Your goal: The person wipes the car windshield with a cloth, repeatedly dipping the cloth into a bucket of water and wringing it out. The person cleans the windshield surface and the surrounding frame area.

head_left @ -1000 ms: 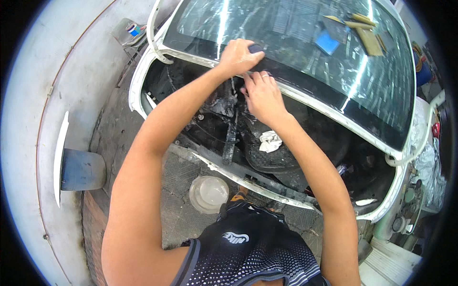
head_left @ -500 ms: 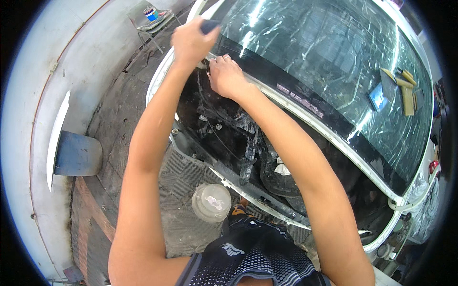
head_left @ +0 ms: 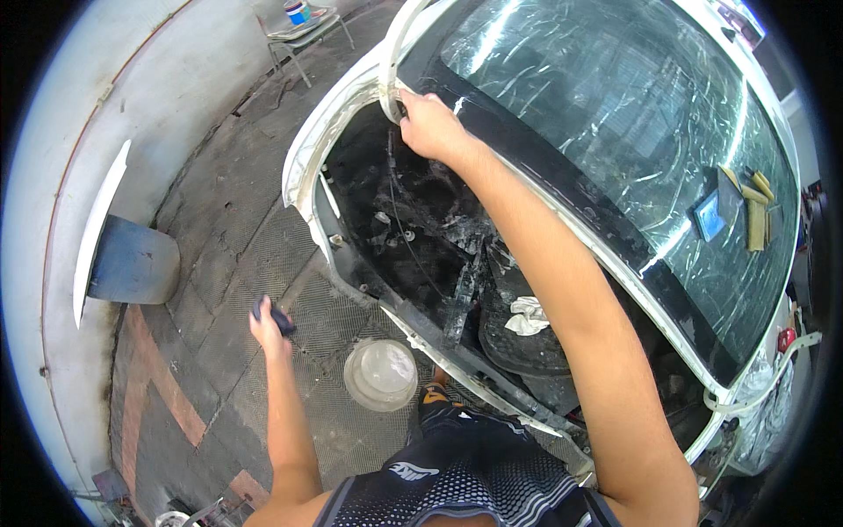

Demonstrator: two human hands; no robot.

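My left hand (head_left: 270,332) is out over the floor at the left, closed around a small dark pad (head_left: 284,321). Ahead, my right hand (head_left: 430,127) has its fingers curled at the foot of a white curved arm (head_left: 390,66), at the corner of the car's open trunk. The white trunk rim (head_left: 303,145) runs around a dark trunk well (head_left: 413,220) with a loose cable in it. A crumpled white cloth (head_left: 527,316) lies inside. Beyond the rim is the rear window (head_left: 588,97), streaked with whitish smears.
A round tub (head_left: 380,376) stands on the floor by my feet. Further left is a blue barrel (head_left: 136,263) with a white panel (head_left: 101,228) against it. A chair (head_left: 303,31) holds a can. Sanding blocks (head_left: 755,224) and a blue packet (head_left: 708,215) rest on the glass.
My left hand has swung from the trunk corner down and left over the floor, with the dark pad still in it. My right hand has shifted onto the white curved arm.
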